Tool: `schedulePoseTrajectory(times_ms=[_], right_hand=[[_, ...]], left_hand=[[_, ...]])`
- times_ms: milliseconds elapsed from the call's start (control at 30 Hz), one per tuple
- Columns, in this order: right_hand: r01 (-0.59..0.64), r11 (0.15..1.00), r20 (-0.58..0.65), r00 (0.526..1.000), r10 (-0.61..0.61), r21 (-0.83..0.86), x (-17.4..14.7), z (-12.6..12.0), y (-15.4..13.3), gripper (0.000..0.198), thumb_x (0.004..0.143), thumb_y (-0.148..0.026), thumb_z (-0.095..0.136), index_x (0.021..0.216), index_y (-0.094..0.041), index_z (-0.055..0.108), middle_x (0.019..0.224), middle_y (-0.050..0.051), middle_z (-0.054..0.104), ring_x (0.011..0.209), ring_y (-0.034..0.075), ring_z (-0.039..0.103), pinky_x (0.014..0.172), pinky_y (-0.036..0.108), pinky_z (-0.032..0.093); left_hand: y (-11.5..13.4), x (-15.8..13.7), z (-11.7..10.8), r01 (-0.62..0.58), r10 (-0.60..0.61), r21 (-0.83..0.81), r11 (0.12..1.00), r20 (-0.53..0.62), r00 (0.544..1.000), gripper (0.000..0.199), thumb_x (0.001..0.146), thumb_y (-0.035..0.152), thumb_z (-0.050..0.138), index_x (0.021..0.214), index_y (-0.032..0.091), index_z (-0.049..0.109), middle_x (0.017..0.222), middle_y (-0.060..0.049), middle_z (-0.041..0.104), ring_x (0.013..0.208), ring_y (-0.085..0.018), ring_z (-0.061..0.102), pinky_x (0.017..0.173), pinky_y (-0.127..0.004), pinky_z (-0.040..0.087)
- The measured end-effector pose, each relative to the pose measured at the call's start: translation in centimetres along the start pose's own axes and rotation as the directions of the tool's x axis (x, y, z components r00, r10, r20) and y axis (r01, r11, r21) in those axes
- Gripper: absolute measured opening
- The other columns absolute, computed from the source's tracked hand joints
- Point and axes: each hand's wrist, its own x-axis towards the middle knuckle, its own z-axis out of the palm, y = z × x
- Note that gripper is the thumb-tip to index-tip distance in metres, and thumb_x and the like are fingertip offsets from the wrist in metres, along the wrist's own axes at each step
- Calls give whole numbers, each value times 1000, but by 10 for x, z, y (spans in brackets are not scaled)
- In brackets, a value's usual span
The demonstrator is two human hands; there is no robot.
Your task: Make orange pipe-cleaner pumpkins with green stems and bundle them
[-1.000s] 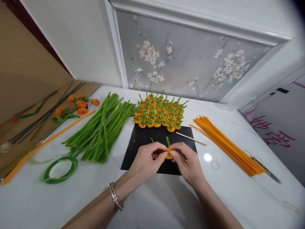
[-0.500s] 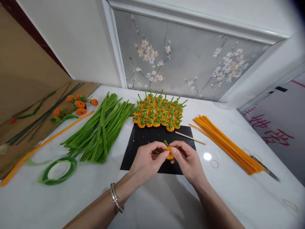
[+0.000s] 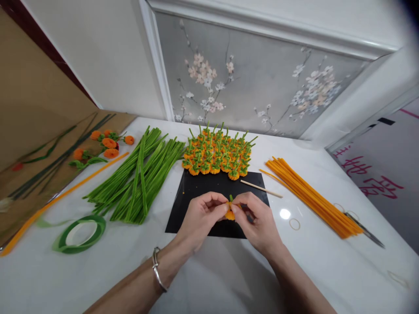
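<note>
Between the fingertips of my left hand [image 3: 204, 214] and my right hand [image 3: 257, 218] is a small orange pipe-cleaner pumpkin [image 3: 230, 214] with a green stem pointing up. Both hands pinch it from either side, thumbs towards me, and hide much of it. It is held over a black mat [image 3: 196, 187]. Just behind the mat stand many similar orange pumpkins [image 3: 216, 152] with green stems, packed close together. A thin wooden stick [image 3: 262, 189] lies across the mat's right edge.
Left lie green pipe cleaners [image 3: 137, 179], a roll of green tape [image 3: 98, 229], a long orange strip [image 3: 72, 189] and orange flowers [image 3: 109, 143]. To the right are orange pipe cleaners [image 3: 310, 196], scissors [image 3: 369, 233] and a rubber band [image 3: 294, 224]. A wall panel [image 3: 262, 78] rises behind.
My hands have shifted slightly left with the pumpkin, and the stem now points more upright. My right fingers have closed in nearer over its top. Nothing else on the table has moved.
</note>
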Motion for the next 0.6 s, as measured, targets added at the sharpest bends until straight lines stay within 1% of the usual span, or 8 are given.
schedulePoseTrajectory(times_ms=[33,100,200,300,400,467,533,600], right_hand=[[5,1000,3,1000,-5,-1,0,0,1,9,89,-23,52,85,-21,60,83,3,60,70,14,58,60,25,50],[-55,995,5,998,55,83,1,-1,2,11,90,-28,51,91,-21,60,83,3,61,66,13,59,57,24,51],[-219,933,-13,973,232,285,3,-2,4,22,92,-38,48,100,-20,57,81,2,61,55,10,59,51,24,52],[-301,881,4,947,321,364,4,-2,3,26,88,-43,55,98,-18,57,75,0,61,52,10,58,50,24,54],[-295,888,21,951,307,352,2,0,2,23,84,-39,62,93,-18,59,77,0,62,55,9,58,53,24,55],[-269,914,11,960,279,305,0,2,3,19,84,-36,61,92,-18,61,77,1,62,58,10,58,55,24,55],[-233,947,-19,970,243,221,-2,4,5,17,86,-32,60,96,-18,62,79,2,63,64,12,61,58,25,55],[-184,975,-65,979,193,127,-4,6,6,17,87,-29,58,99,-18,62,83,4,65,71,15,63,63,27,56]], left_hand=[[0,0,0,33,-32,-43,999,14,999,13,71,21,72,80,14,66,73,-1,66,69,-12,62,69,-24,54],[0,1,-1,61,-57,-85,994,49,997,16,72,24,72,85,15,68,81,-2,68,76,-14,64,75,-26,55],[-1,2,-2,41,-38,-87,995,36,999,19,75,26,71,91,16,70,91,-4,70,85,-15,65,79,-26,55],[0,1,-3,4,-4,-86,996,5,1000,17,76,25,71,91,17,70,93,-3,69,88,-15,65,81,-26,55],[0,1,-4,-15,20,-77,997,65,998,16,79,28,68,90,16,70,92,-3,68,87,-15,64,84,-28,55],[0,2,-5,-29,32,-22,999,112,993,18,81,31,67,89,15,69,87,-3,67,84,-14,64,82,-28,56],[-2,3,-6,-56,49,59,997,122,991,18,79,30,69,88,14,69,83,-2,66,80,-14,64,77,-25,56],[-4,5,-7,-75,64,108,991,101,993,17,78,27,70,89,14,69,84,-2,68,79,-13,65,75,-23,57]])
